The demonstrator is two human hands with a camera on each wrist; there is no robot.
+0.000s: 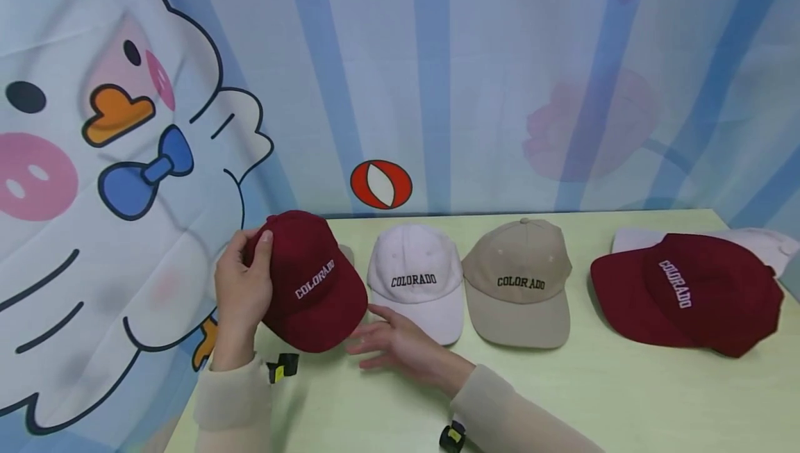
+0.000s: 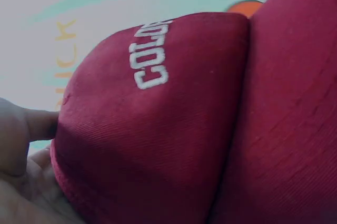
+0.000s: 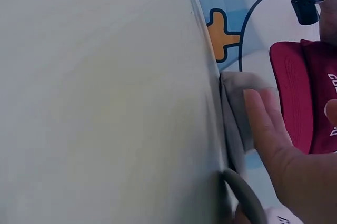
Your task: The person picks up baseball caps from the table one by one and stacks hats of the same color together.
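Head view is showing a maroon cap with COLORADO in white letters, tilting over the left end of the pale table, its brim pointing down and to the right. The left hand is pinching it at the side of the crown, the thumb lying along the outside; the left wrist view is showing other fingers curling beneath the fabric. The right hand is reaching in near the brim with its fingers spreading and extending; whether a fingertip is touching the brim, I cannot tell. Behind the held cap a greyish item is peeking out, mostly hidden. Just to the right, a white cap is sitting brim forward, and a beige cap is resting right beside it. Well apart, at the right, a second maroon cap is lying sideways and partly covering something white. Beyond the table, a blue-striped backdrop is hanging, displaying a white cartoon duck and a red ball.
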